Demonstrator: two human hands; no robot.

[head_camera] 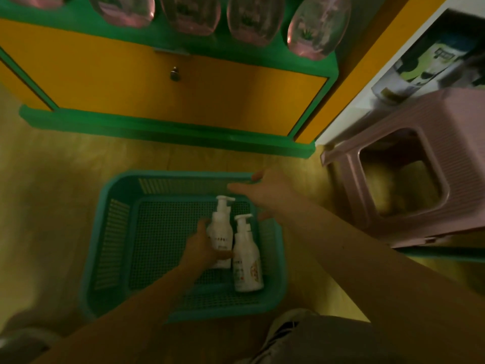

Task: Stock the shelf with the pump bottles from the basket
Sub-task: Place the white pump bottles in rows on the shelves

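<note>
We see our left hand [203,249] gripping one white plastic pump bottle [220,233] in the teal mesh basket [110,232] w/ a second bottle [246,261] beside; right hand [265,190] spread wide, prob. empty, over the far rim

Bottle [248,256] labels blurred; no text legible.

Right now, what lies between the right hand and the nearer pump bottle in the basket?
Head view: nothing; bare basket mesh separates the right hand from the nearer pump bottle. The left hand grips the other bottle.
</note>
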